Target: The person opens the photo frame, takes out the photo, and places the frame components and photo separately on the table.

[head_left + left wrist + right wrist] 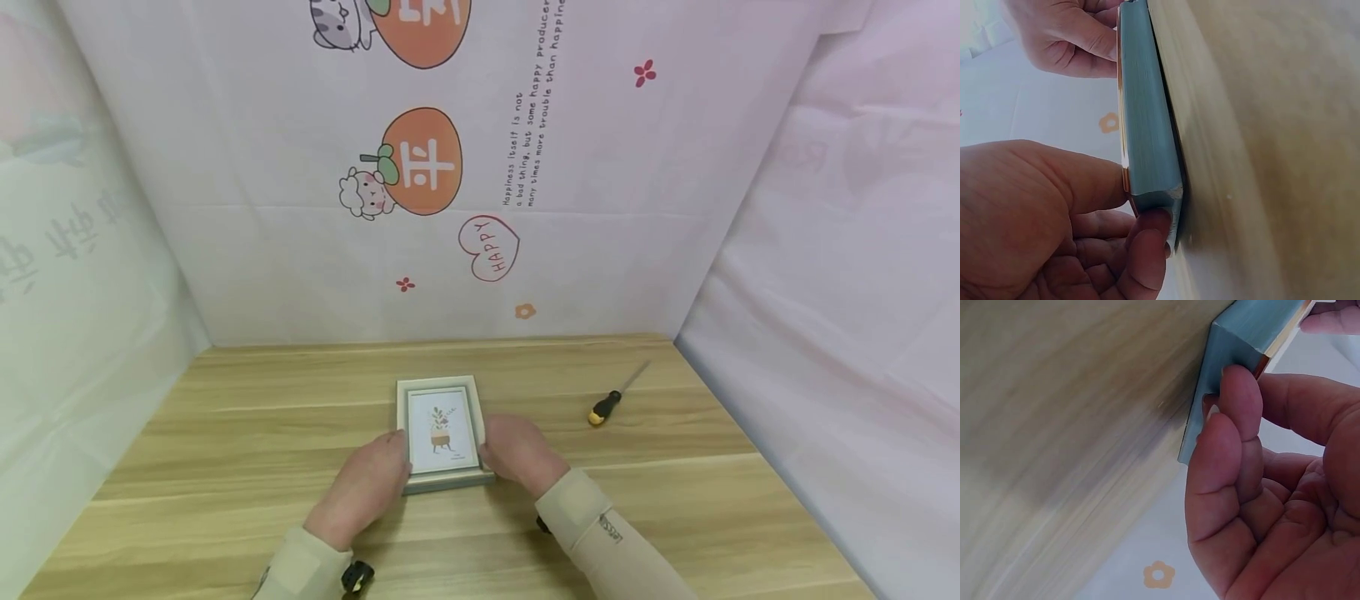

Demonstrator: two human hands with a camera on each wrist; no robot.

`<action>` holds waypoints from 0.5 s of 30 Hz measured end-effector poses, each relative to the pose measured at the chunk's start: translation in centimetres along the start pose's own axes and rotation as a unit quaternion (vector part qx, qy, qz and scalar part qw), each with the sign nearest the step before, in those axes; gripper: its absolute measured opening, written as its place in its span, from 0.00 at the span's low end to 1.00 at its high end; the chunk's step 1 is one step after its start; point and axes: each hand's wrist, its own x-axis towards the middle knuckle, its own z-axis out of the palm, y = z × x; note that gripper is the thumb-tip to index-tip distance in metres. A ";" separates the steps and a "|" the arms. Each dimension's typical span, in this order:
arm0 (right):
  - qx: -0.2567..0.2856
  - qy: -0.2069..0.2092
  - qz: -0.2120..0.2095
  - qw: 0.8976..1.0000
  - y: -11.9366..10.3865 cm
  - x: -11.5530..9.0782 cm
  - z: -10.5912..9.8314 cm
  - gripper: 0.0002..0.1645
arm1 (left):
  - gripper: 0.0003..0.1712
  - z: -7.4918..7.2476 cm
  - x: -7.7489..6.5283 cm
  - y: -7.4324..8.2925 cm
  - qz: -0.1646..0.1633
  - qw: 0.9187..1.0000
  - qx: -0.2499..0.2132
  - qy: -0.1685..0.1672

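A picture frame (442, 477) with a pale front and blue-green sides lies face up on the wooden table, showing a print of a plant in a legged pot. My left hand (372, 477) grips its left edge near the front corner. On the opposite edge, my right hand (522, 451) holds the frame the same way. In the left wrist view, the left thumb presses the face while fingertips (1147, 259) curl at the blue-green side (1150, 119). The right wrist view shows the right fingers (1238, 403) against the frame's side, thumb at the front.
A screwdriver (606, 407) with a black and yellow handle lies right of the frame, its shaft toward the back right. White printed cloth (585, 250) hangs behind the wooden table (225, 467) and along both sides.
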 end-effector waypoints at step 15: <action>0.012 -0.008 0.027 1.000 1.0 -0.3 -0.2 0.08 | 0.04 0.0 1.0 1.0 -0.007 1.000 -0.008 -0.025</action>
